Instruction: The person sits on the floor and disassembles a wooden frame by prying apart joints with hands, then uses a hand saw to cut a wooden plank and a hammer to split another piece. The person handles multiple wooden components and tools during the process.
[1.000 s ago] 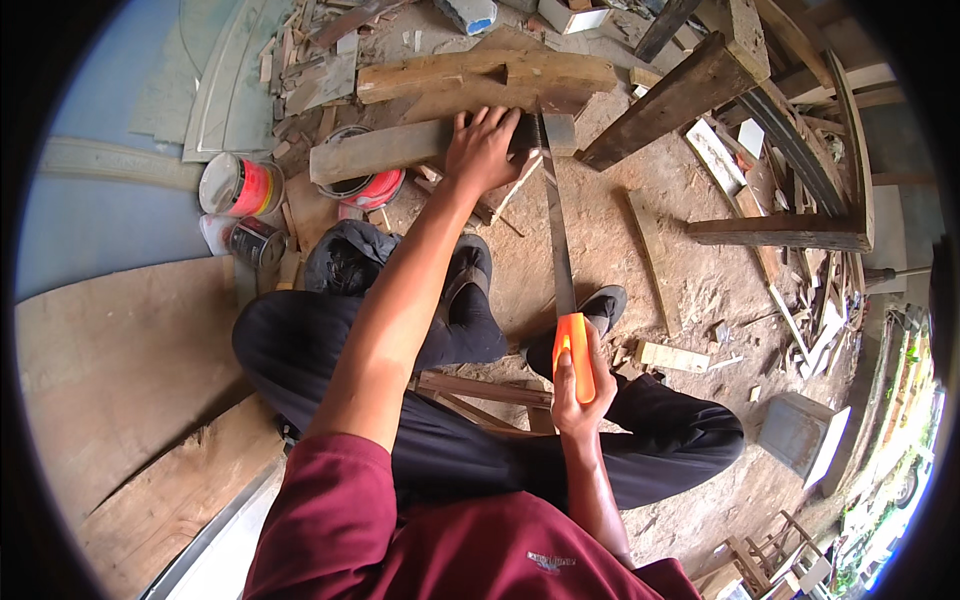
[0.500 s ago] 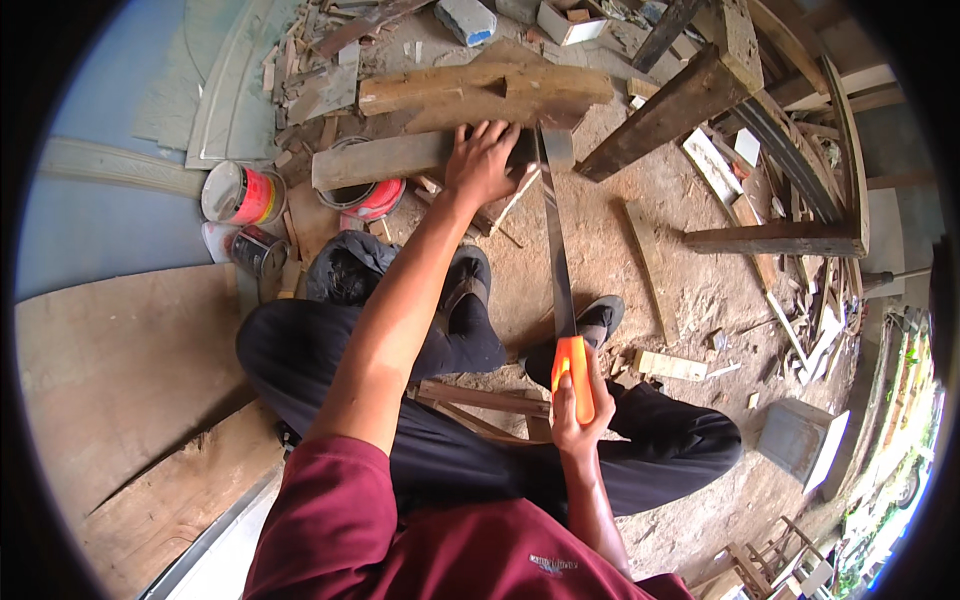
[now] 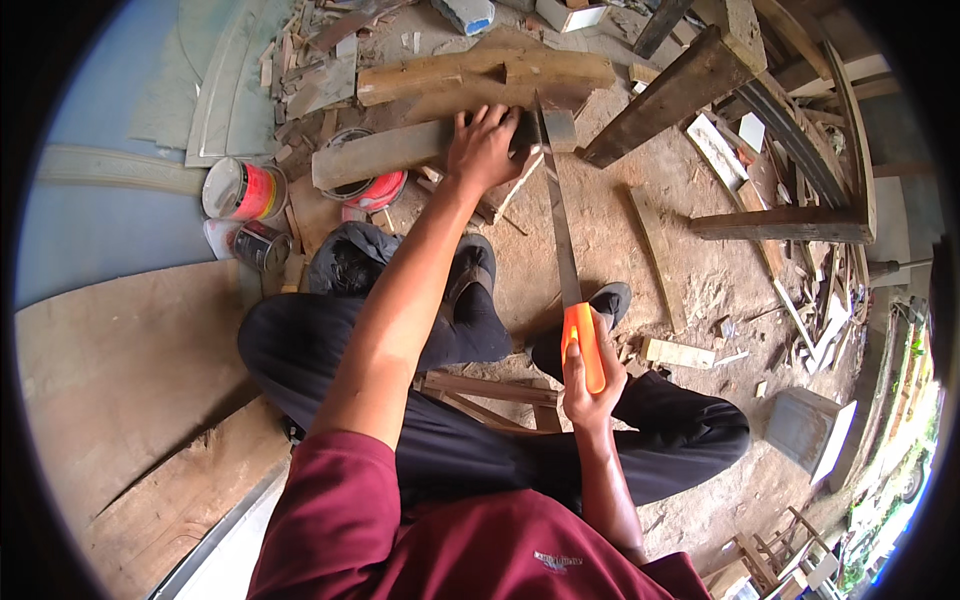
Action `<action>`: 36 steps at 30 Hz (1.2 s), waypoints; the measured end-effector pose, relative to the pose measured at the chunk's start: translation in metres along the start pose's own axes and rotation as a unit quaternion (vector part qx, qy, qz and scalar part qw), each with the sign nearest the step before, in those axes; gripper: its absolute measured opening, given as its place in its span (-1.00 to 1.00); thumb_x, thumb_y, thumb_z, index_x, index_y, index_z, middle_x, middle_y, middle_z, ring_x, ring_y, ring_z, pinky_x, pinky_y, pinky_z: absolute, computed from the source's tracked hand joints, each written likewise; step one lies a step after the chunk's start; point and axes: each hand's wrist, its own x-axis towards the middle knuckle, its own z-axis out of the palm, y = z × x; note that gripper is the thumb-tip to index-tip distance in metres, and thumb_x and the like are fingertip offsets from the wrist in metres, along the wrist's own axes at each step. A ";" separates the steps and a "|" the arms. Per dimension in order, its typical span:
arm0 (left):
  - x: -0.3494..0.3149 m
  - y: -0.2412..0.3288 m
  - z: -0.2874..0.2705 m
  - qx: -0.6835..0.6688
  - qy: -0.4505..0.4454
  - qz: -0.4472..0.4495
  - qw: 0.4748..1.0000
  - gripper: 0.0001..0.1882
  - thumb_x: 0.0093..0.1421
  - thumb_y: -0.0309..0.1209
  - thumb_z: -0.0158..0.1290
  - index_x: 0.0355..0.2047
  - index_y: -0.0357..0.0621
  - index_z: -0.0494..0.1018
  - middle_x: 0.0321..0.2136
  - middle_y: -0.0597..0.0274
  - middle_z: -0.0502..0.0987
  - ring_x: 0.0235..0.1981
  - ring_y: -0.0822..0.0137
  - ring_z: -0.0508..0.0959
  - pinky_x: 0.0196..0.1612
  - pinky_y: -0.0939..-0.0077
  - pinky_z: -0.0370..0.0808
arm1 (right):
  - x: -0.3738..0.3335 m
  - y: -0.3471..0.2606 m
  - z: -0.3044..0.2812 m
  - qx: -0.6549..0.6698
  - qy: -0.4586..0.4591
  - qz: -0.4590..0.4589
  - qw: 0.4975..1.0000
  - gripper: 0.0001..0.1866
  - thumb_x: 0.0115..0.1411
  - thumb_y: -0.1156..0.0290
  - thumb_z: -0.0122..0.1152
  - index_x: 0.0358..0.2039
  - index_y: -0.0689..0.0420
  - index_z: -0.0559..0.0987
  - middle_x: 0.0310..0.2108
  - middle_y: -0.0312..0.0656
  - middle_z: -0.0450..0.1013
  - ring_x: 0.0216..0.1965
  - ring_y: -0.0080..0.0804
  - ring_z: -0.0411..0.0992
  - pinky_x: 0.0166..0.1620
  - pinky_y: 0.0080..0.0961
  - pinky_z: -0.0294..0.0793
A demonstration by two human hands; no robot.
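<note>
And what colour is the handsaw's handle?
Bright orange; the handsaw's handle shows best in the head view.

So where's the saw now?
The saw is right of centre in the head view, orange handle in the right hand, blade across the timber beside the left hand.

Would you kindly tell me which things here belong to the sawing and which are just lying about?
In use:
- saw, in the right hand
- beam, under the left hand

Lying about:
- dark can
- wood strip
- grey box
</note>
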 end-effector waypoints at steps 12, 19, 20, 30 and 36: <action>0.014 -0.006 -0.004 -0.149 -0.059 -0.059 0.985 -0.49 0.12 -0.06 0.06 -0.02 -0.10 0.52 -0.02 0.11 0.53 0.04 0.12 0.44 0.18 0.10 0.20 | -0.016 0.024 0.008 0.025 0.008 -0.014 1.000 -0.47 0.28 0.43 0.05 0.17 0.50 0.29 -0.03 0.05 0.46 -0.04 -0.38 0.43 0.04 -0.49 0.40; 0.014 0.012 0.017 0.001 0.066 -0.092 0.994 -0.59 0.14 -0.07 0.07 -0.14 -0.07 0.57 -0.19 0.14 0.59 -0.13 0.18 0.52 0.03 0.16 0.25 | -0.015 0.022 0.014 -0.016 0.027 -0.028 0.999 -0.48 0.24 0.46 0.09 0.18 0.44 0.32 -0.18 -0.02 0.53 -0.28 -0.50 0.48 -0.16 -0.60 0.47; 0.014 0.012 0.017 -0.001 0.067 -0.091 0.994 -0.59 0.14 -0.06 0.07 -0.15 -0.07 0.57 -0.20 0.13 0.59 -0.13 0.18 0.52 0.02 0.16 0.25 | -0.016 0.029 0.014 -0.016 0.030 -0.038 0.999 -0.48 0.23 0.48 0.09 0.17 0.42 0.33 -0.19 -0.02 0.54 -0.32 -0.54 0.48 -0.19 -0.62 0.48; 0.015 0.010 0.016 0.012 0.096 -0.077 0.992 -0.57 0.12 -0.02 0.10 -0.20 -0.10 0.58 -0.24 0.09 0.60 -0.17 0.14 0.54 0.00 0.14 0.27 | -0.009 0.032 0.007 -0.042 0.028 -0.074 0.996 -0.47 0.20 0.49 0.12 0.17 0.38 0.35 -0.21 0.00 0.56 -0.34 -0.54 0.51 -0.21 -0.63 0.49; 0.017 0.006 0.020 0.009 0.109 -0.076 0.991 -0.56 0.13 0.01 0.09 -0.22 -0.11 0.59 -0.23 0.09 0.60 -0.16 0.14 0.54 0.00 0.15 0.28 | 0.017 0.017 0.021 -0.032 0.035 -0.067 0.997 -0.48 0.19 0.52 0.10 0.17 0.36 0.35 -0.43 -0.23 0.50 -0.51 -0.69 0.40 -0.36 -0.70 0.44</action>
